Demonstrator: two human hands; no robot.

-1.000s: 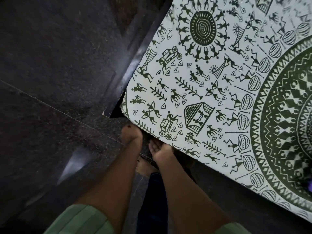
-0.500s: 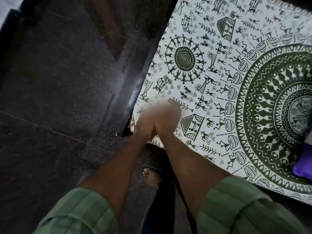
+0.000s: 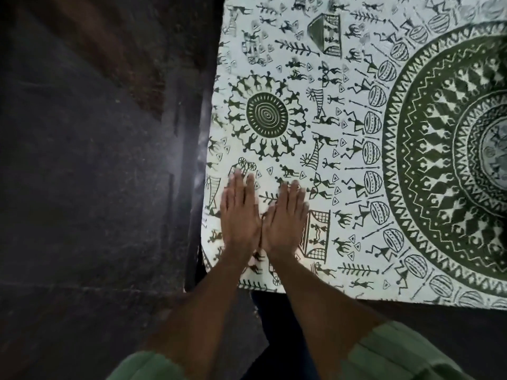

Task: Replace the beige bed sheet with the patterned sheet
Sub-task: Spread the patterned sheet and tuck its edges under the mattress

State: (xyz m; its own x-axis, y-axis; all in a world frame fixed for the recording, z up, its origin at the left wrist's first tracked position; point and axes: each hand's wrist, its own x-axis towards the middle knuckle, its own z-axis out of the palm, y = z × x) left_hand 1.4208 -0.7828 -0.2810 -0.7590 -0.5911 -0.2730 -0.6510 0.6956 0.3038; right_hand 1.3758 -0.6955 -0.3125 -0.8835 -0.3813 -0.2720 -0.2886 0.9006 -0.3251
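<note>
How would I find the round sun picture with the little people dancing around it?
Start at the patterned sheet that covers the bed, and find its corner where the left hand and right hand lie flat. Just beyond the fingertips sits the sun circle. Unlike the giant mandala beside it, it is small, with spiral rings and a chain of figures around it.

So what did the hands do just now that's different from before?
Both hands came up from under the bed's near corner onto the patterned sheet and slid forward. The left hand and right hand now lie flat side by side, gripping nothing. The sheet stayed spread on the bed.
</note>
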